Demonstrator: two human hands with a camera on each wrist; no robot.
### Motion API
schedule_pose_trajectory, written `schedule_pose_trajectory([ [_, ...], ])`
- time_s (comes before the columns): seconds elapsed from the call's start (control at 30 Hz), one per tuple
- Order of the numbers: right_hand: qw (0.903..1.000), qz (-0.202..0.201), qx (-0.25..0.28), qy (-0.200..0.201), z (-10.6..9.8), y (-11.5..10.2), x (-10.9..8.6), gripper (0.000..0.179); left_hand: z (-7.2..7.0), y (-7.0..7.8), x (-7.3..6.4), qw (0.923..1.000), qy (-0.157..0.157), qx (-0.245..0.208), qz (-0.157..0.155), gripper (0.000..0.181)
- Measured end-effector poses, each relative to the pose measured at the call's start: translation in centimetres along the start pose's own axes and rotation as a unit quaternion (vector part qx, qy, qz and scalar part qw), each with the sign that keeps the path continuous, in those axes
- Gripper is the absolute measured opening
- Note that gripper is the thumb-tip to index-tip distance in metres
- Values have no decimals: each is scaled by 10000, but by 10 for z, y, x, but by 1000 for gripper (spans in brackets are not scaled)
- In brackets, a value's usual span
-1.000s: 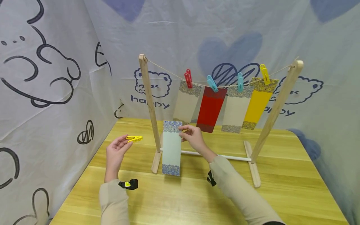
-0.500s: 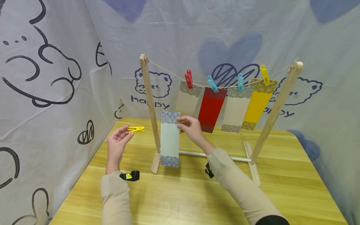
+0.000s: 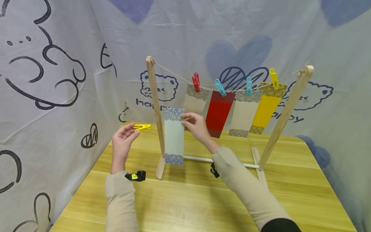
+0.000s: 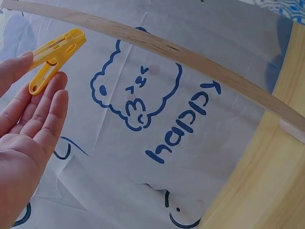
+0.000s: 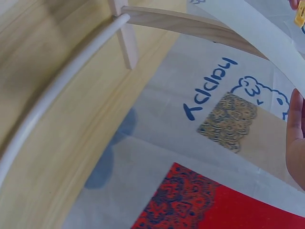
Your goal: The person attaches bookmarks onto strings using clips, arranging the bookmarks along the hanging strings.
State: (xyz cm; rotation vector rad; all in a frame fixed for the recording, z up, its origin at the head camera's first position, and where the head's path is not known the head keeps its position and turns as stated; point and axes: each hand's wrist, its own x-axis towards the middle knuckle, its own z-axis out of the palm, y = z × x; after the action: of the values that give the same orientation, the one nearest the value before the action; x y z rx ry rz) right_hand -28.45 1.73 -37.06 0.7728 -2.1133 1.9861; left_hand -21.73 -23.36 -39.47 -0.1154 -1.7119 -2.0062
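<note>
My left hand [image 3: 121,141] pinches a yellow clothespin [image 3: 142,127] by its handle ends, left of the rack's left post; the left wrist view shows the clothespin [image 4: 56,57] between thumb and fingers, its tip pointing away from the hand. In my right hand [image 3: 197,127] is the upper right edge of a pale paper strip [image 3: 174,137] with blue patterned bands at both ends. The strip hangs upright in front of the left post, below the string [image 3: 171,72]. In the right wrist view, the right hand [image 5: 296,143] is partly cut off at the frame's edge.
From the string hang a beige strip [image 3: 195,101] under a red clothespin [image 3: 196,82], a red strip [image 3: 219,111], another beige strip [image 3: 243,114] and a yellow strip [image 3: 265,111]. Wooden posts [image 3: 285,117] and a white crossbar [image 3: 198,159] form the rack on the wooden table [image 3: 174,203].
Both hands have risen, carrying the clothespin and the blue-banded strip upward. The strip has also shifted slightly left, and the clothespin slightly right.
</note>
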Motion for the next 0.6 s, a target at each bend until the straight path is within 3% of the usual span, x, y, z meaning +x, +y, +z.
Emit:
schedule_pose_trajectory([
  [0.43, 9998, -207, -84, -12, -3, -16, 15, 20, 7, 11, 13, 9990, -102, 31, 436, 27],
  [0.6, 9996, -290, -35, 7, -2, -40, 12, 21, 11, 20, 17, 9979, -215, 79, 602, 28],
])
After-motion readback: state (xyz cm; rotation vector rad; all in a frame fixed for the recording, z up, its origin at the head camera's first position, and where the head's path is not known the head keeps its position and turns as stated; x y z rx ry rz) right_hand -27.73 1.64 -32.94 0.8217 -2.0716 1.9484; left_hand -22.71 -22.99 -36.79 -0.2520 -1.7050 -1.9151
